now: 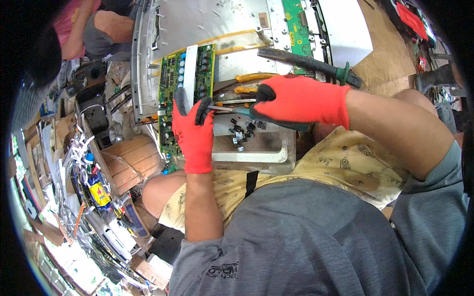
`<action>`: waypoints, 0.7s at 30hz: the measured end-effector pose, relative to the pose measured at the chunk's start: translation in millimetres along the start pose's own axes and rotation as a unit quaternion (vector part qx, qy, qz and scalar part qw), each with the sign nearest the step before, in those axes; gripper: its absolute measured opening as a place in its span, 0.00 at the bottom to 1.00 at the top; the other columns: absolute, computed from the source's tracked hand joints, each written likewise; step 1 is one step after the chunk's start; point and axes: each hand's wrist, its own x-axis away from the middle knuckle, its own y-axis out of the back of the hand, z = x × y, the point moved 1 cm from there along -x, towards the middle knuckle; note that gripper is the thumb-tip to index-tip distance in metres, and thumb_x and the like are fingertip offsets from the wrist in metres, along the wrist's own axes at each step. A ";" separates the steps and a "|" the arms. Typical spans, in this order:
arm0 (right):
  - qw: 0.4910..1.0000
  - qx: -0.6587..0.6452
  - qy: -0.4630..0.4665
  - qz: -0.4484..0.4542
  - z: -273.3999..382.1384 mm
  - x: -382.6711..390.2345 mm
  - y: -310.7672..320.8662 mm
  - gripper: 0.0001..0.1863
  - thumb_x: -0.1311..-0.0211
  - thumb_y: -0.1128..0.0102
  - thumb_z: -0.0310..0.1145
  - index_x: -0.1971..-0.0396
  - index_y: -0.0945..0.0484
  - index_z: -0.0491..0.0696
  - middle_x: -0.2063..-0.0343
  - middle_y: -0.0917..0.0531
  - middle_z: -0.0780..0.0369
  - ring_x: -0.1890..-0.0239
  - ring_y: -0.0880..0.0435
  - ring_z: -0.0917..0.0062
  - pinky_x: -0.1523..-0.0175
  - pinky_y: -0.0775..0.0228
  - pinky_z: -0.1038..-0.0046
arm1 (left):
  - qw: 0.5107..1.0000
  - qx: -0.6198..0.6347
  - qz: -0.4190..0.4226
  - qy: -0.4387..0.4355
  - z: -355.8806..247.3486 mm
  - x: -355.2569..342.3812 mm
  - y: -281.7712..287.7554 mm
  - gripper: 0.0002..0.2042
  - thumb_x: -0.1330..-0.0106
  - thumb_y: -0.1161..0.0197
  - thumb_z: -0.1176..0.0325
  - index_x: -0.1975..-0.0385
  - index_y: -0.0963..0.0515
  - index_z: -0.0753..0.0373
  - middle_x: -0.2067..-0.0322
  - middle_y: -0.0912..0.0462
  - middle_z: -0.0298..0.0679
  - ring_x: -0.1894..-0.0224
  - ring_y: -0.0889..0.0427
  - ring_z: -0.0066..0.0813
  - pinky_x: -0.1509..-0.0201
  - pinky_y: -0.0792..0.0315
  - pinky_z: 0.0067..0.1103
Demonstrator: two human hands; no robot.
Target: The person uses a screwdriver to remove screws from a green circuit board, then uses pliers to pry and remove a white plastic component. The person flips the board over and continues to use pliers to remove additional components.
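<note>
My left hand (pixel 192 133), in a red, black-fingered glove, grips a green circuit board (pixel 169 74) with blue capacitors and a white strip along it. Closed in my gloved right hand (pixel 298 98) is a tool with a teal handle (pixel 241 111); its thin shaft reaches to my left fingertips at the board's right side. Small black components (pixel 249 129) lie loosely in a pale plastic tray (pixel 276 158) below the tool. Yellow-orange handled tools (pixel 252 78) lie just beyond my right fingers, near a long dark bar (pixel 301 60).
A large metal panel (pixel 192 19) carrying a green strip board (pixel 298 27) fills the back. A white slab (pixel 345 24) rests on cardboard (pixel 382 54) at right. Another person's bare leg (pixel 111 24) shows at upper left. Cluttered scrap (pixel 79 163) and a wooden piece (pixel 128 163) are at left.
</note>
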 end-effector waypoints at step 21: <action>0.953 -0.189 -0.120 0.205 0.3 -3.3 24.3 0.19 0.38 0.42 0.43 0.59 0.20 0.41 0.68 0.15 0.53 0.72 0.14 0.65 0.63 0.21 0.62 | 0.995 0.088 -0.016 0.039 -10.8 -6.0 3.4 0.20 0.54 0.21 0.76 0.58 0.14 0.64 0.32 0.35 0.53 0.36 0.25 0.50 0.38 0.25 0.32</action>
